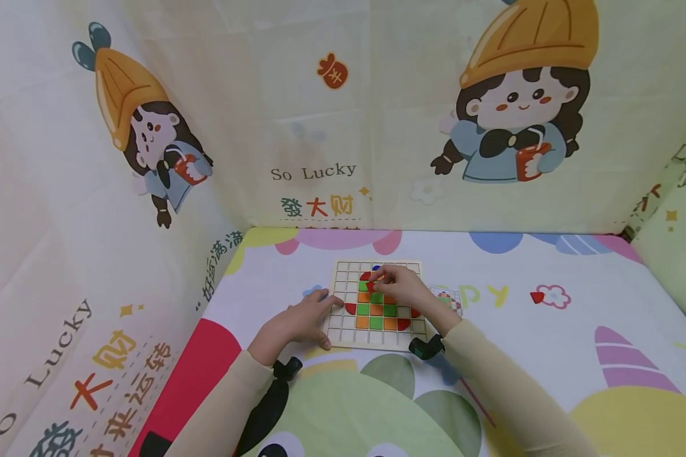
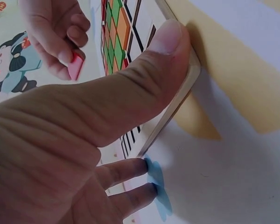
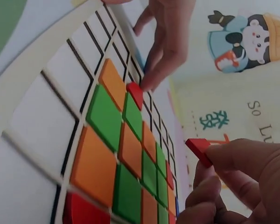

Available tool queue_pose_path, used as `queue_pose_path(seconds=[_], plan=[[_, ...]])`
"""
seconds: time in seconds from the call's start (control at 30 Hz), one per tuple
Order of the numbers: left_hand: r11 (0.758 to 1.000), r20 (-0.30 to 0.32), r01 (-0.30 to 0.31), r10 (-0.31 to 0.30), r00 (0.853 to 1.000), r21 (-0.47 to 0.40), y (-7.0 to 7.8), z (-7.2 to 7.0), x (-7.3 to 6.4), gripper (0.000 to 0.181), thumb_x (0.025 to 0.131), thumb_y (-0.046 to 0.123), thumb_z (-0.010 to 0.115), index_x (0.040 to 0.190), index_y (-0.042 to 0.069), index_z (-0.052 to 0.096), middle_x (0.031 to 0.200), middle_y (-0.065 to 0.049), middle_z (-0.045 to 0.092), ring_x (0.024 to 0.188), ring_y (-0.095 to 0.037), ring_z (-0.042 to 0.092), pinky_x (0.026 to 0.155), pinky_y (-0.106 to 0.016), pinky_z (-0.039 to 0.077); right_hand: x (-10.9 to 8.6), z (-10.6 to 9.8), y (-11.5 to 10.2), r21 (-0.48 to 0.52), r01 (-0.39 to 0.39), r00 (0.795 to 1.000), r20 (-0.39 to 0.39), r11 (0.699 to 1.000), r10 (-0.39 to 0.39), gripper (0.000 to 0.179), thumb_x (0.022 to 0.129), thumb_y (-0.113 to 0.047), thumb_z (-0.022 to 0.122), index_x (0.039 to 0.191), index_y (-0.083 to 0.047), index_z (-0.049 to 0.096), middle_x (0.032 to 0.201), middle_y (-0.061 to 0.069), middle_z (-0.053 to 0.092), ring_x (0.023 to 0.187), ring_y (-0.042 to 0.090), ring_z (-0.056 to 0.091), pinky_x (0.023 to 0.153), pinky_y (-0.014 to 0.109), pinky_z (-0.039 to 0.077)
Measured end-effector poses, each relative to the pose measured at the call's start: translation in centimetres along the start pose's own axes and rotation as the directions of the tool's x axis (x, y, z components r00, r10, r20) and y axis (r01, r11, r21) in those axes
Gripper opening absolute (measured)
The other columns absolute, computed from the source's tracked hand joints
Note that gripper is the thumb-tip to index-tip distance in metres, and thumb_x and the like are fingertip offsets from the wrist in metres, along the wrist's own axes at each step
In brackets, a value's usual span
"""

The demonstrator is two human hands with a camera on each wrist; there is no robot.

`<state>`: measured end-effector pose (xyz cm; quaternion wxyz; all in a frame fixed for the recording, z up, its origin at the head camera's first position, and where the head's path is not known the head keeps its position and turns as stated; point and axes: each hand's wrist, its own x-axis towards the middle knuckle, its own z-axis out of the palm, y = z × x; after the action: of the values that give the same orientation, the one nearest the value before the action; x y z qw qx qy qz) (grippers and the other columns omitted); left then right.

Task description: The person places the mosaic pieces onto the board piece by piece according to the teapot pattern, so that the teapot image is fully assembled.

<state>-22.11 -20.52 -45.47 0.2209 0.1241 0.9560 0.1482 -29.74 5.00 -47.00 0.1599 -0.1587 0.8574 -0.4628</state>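
Observation:
A wooden grid board (image 1: 349, 338) lies on the patterned table, its middle cells filled with green and orange square tiles (image 3: 102, 116) and several red pieces with rounded edges. Over the far part of the board, my right hand (image 1: 403, 289) pinches a small red piece (image 3: 199, 150) between thumb and fingertips, held above the tiles. My left hand (image 1: 300, 320) rests at the board's left side, its thumb on the near left corner. In the right wrist view, a left fingertip reaches a red piece (image 3: 136, 94) in the grid. A blue piece (image 1: 376, 268) shows partly behind the right fingers.
A printed pattern card (image 1: 448, 298) lies right of the board, partly covered by the right forearm. Farther right, a small red triangular piece (image 1: 537, 297) lies by a flower print. Printed cloth walls (image 1: 400, 139) rise at the table's back and sides.

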Motion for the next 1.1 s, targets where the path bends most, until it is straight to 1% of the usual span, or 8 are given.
queue_pose_path(seconds=[0.07, 0.17, 0.3, 0.43, 0.67, 0.8, 1.0, 1.1], plan=[[1.000, 0.001, 0.001, -0.001, 1.000, 0.002, 0.0, -0.1, 0.0, 0.087, 0.073, 0.032, 0.095, 0.147, 0.032, 0.050, 0.167, -0.015, 0.029, 0.150, -0.039, 0.033, 0.106, -0.079, 0.035, 0.3, 0.8, -0.4, -0.012, -0.007, 1.000, -0.021, 1.000, 0.006, 0.010, 0.096, -0.020, 0.072, 0.104, -0.013, 0.071, 0.093, 0.005, 0.070, 0.084, 0.021, 0.059, 0.067, 0.027, 0.048], [1.000, 0.003, 0.004, -0.004, 1.000, 0.002, 0.0, -0.1, -0.1, 0.086, 0.072, 0.032, 0.095, 0.146, 0.033, 0.050, 0.167, -0.016, 0.029, 0.150, -0.039, 0.034, 0.106, -0.080, 0.034, 0.8, 2.1, -1.1, -0.022, -0.018, 0.998, -0.056, 1.000, 0.017, 0.010, 0.094, -0.019, 0.076, 0.098, -0.013, 0.070, 0.091, 0.003, 0.069, 0.083, 0.020, 0.058, 0.067, 0.027, 0.045], [1.000, 0.003, 0.003, -0.003, 1.000, -0.008, -0.2, 0.1, -0.1, 0.087, 0.072, 0.031, 0.095, 0.146, 0.038, 0.050, 0.167, -0.017, 0.028, 0.151, -0.040, 0.032, 0.105, -0.082, 0.032, 1.2, 3.5, -2.1, -0.052, -0.042, 0.996, -0.086, 0.998, 0.037, 0.010, 0.092, -0.020, 0.078, 0.096, -0.014, 0.070, 0.087, 0.002, 0.069, 0.078, 0.019, 0.057, 0.065, 0.026, 0.046], [1.000, 0.005, 0.004, -0.004, 1.000, -0.017, -0.3, 0.4, 0.0, 0.086, 0.073, 0.031, 0.094, 0.146, 0.040, 0.051, 0.167, -0.016, 0.027, 0.152, -0.041, 0.031, 0.105, -0.083, 0.031, 1.4, 4.5, -2.4, -0.088, -0.070, 0.993, -0.104, 0.994, 0.061, 0.009, 0.092, -0.021, 0.078, 0.095, -0.015, 0.071, 0.083, 0.001, 0.067, 0.075, 0.019, 0.057, 0.064, 0.026, 0.046], [1.000, 0.014, 0.024, -0.024, 1.000, -0.021, 0.0, 0.4, -0.2, 0.083, 0.074, 0.032, 0.093, 0.147, 0.039, 0.055, 0.170, -0.014, 0.024, 0.156, -0.041, 0.023, 0.109, -0.083, 0.027, 1.2, 5.1, -2.2, -0.170, -0.058, 0.995, -0.089, 0.984, 0.044, 0.010, 0.093, -0.025, 0.077, 0.091, -0.017, 0.071, 0.081, -0.003, 0.070, 0.072, 0.016, 0.060, 0.063, 0.028, 0.047], [0.999, 0.015, 0.025, -0.025, 1.000, -0.019, 0.2, 0.3, -0.2, 0.080, 0.074, 0.032, 0.093, 0.144, 0.039, 0.056, 0.169, -0.015, 0.025, 0.155, -0.040, 0.026, 0.109, -0.082, 0.027, 1.2, 5.2, -2.2, -0.253, -0.044, 0.996, -0.090, 0.966, 0.022, 0.012, 0.093, -0.026, 0.078, 0.087, -0.018, 0.071, 0.081, -0.004, 0.069, 0.070, 0.015, 0.059, 0.060, 0.027, 0.047], [0.999, 0.019, 0.028, -0.027, 0.999, -0.018, 0.2, 0.1, -0.2, 0.079, 0.075, 0.032, 0.093, 0.145, 0.037, 0.057, 0.169, -0.014, 0.025, 0.157, -0.041, 0.021, 0.109, -0.083, 0.026, 1.1, 5.5, -2.5, -0.324, -0.065, 0.996, -0.076, 0.944, 0.043, 0.023, 0.091, -0.031, 0.079, 0.075, -0.018, 0.069, 0.068, -0.002, 0.063, 0.061, 0.017, 0.057, 0.053, 0.026, 0.044], [1.000, 0.019, 0.026, -0.026, 0.999, -0.015, 0.1, 0.0, -0.2, 0.080, 0.075, 0.032, 0.093, 0.145, 0.036, 0.056, 0.170, -0.014, 0.025, 0.158, -0.041, 0.018, 0.108, -0.084, 0.025, 1.1, 5.5, -2.7, -0.335, -0.057, 0.997, -0.061, 0.940, 0.039, 0.024, 0.092, -0.032, 0.078, 0.076, -0.017, 0.070, 0.064, -0.001, 0.060, 0.057, 0.017, 0.056, 0.050, 0.025, 0.041]])
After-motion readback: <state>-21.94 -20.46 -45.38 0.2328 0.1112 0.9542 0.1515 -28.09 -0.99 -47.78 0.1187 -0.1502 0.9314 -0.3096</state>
